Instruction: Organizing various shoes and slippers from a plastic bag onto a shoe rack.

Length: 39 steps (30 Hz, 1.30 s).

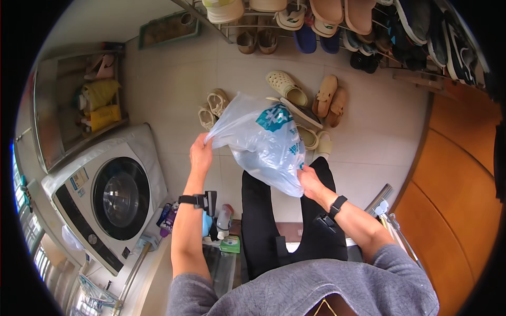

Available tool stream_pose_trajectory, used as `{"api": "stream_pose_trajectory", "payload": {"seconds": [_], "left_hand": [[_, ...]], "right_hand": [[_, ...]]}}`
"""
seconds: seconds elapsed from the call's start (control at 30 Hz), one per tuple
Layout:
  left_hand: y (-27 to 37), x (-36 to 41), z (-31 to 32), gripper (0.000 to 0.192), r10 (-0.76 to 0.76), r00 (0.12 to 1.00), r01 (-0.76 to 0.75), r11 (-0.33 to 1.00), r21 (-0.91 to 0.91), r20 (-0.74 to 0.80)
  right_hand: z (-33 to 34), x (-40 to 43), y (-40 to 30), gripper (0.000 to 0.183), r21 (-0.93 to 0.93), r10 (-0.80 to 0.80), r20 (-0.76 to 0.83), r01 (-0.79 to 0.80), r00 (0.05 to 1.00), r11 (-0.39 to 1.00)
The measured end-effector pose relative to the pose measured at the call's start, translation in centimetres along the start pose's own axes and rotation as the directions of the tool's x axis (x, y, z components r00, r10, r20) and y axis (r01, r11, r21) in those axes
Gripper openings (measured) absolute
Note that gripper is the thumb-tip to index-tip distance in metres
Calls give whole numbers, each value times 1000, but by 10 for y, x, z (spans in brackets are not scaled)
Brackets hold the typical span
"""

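A thin white plastic bag [259, 148] with teal printing is spread in the air in front of my knees. My left hand [201, 153] pinches one corner of it, pulling the film into creases. At the lower right, my right hand [311, 182] grips the opposite edge close to my thigh. The bag looks limp and translucent; I cannot tell whether anything is inside. Behind it, a white flat shoe [301, 112] and a pale slip-on shoe [307, 137] are partly hidden. A pair of cream lace-up shoes [213, 106] stands past my left hand.
A metal shoe rack [225, 29] full of footwear spans the far side. A cream clog [286, 87] and brown sandals [326, 94] lie on the tiled floor. The washing machine [106, 197] is at left, a wooden door [446, 173] at right. Bottles [225, 217] stand beside my left leg.
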State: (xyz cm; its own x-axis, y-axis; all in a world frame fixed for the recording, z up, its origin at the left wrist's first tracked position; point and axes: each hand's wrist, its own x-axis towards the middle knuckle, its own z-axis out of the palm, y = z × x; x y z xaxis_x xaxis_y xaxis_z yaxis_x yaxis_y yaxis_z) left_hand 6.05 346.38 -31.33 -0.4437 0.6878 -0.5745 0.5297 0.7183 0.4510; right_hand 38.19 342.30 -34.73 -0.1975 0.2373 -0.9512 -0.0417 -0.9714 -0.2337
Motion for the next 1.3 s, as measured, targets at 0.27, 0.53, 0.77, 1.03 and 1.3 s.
{"api": "stream_pose_trajectory", "payload": {"seconds": [0.27, 0.53, 0.77, 1.03, 1.3], "left_hand": [[-31, -28, 66, 79, -202, 969, 241, 908, -342, 145], [4, -96, 84, 52, -107, 730, 684, 122, -719, 675], [13, -120, 120, 46, -183, 791, 549, 634, -545, 583], [71, -156, 101, 50, -50, 731, 365, 871, -328, 680], [75, -186, 114, 38, 338, 464, 159, 878, -452, 819]], "right_hand": [[65, -5, 0, 22, 261, -6, 106, -21, 994, 965], [105, -69, -1, 22, 79, 65, 320, -95, 945, 992], [46, -83, 17, 22, -94, 261, 344, -243, 902, 965], [-16, -78, -37, 57, 84, 342, 129, -354, 931, 931], [-28, -75, -38, 24, -348, 15, -54, -33, 998, 937]]}}
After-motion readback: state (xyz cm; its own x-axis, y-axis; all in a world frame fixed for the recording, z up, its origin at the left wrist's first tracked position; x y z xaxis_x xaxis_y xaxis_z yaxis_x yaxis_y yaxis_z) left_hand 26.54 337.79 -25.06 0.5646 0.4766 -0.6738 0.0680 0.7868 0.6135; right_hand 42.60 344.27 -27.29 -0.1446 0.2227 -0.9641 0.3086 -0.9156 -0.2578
